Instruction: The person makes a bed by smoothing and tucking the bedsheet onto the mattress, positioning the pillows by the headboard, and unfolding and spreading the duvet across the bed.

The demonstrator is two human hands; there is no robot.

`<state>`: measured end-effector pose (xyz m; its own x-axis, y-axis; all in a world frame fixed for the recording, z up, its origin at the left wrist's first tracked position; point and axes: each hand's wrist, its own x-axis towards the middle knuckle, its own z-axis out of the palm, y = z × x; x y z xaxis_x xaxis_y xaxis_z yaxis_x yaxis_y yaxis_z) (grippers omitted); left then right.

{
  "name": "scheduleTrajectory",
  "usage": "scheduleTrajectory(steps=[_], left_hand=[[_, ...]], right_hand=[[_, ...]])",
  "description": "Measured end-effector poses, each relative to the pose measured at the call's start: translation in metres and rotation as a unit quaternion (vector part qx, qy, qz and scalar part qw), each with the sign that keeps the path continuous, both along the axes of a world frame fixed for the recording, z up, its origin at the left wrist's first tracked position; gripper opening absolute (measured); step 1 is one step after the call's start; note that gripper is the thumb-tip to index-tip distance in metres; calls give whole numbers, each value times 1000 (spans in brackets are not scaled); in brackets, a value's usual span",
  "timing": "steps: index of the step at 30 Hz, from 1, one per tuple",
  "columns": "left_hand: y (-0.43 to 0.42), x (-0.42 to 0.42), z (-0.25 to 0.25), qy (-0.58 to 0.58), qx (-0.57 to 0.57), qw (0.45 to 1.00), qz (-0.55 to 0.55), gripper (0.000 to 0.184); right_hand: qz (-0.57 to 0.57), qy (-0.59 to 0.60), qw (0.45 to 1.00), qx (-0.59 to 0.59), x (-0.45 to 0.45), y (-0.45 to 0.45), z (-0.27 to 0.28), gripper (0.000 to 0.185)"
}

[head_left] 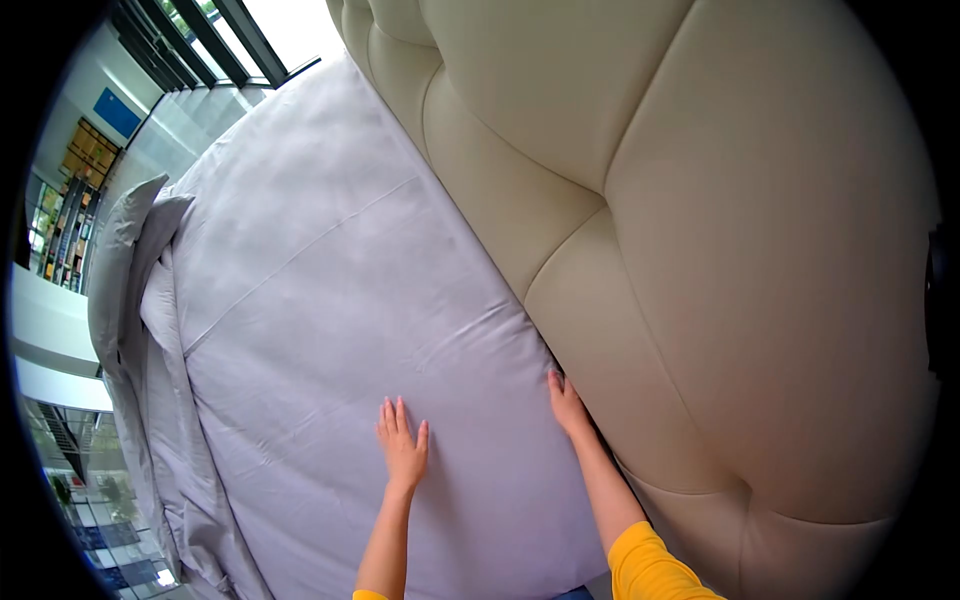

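A pale lilac fitted sheet covers the mattress, with a few creases and a long fold line across it. My left hand lies on the sheet with its fingers spread, holding nothing. At the mattress edge, beside the headboard, is my right hand. Its fingers are stretched along the sheet's edge, and part of them sits in the gap, so I cannot see all the fingertips. The beige tufted headboard rises close along the right side of the mattress.
A bunched grey-lilac duvet and pillows lie along the bed's far left side. Beyond are a shiny floor, shelves and tall dark-framed windows. The headboard bounds the right side.
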<state>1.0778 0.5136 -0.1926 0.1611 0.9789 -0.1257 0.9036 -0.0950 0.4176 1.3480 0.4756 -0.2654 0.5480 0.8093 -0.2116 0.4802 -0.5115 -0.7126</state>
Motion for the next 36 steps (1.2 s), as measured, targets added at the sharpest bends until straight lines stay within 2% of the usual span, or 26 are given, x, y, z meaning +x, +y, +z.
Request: scheduleTrajectory(steps=[1,2,3,4,8,11,15,17,20,24,27,28,30,32,34,36], left_hand=[[2,-3,-3,-1,-3,1000,1,59],[2,-6,-5,51,-15,998,-14,61],[2,-10,-7,104,-28,994,-30,64],[2,-12,-9,104,-32,994,-31,64],[1,-12,-14,128,-73,988,-51,69],[3,-12,-17,127,-70,988,-56,70],[1,-13,-20,130,-65,988,-61,70],[3,-12,-21,119,-70,989,-57,70],[0,-12,-20,108,-88,989,-53,71],[3,-11,-19,114,-86,988,-62,73],[3,-7,-22,128,-79,986,-67,74],[2,-6,-24,129,-78,986,-65,74],[2,-4,-27,119,-61,989,-68,74],[4,-1,-27,118,-74,988,-63,75],[4,1,-28,116,-87,988,-59,75],[1,-3,-35,94,-51,992,-67,76]], right_hand=[[-6,-2,1000,8,-1,3,-3,63],[-6,-3,1000,3,2,6,-2,63],[5,61,998,-6,7,11,4,66],[15,126,992,-15,9,14,10,70],[7,140,987,-78,13,12,28,78],[30,106,993,-31,11,11,21,78],[24,78,997,-4,9,8,12,76],[3,73,996,45,8,7,1,70],[4,37,999,16,10,4,-9,68],[-13,27,999,35,6,4,-7,66],[-18,14,1000,20,4,6,6,62],[-71,151,985,-35,5,7,13,60],[-117,285,947,-87,3,13,14,58],[-82,56,994,39,-4,8,7,53],[-98,34,994,18,-7,6,10,52],[-108,23,994,-5,-7,6,10,51]])
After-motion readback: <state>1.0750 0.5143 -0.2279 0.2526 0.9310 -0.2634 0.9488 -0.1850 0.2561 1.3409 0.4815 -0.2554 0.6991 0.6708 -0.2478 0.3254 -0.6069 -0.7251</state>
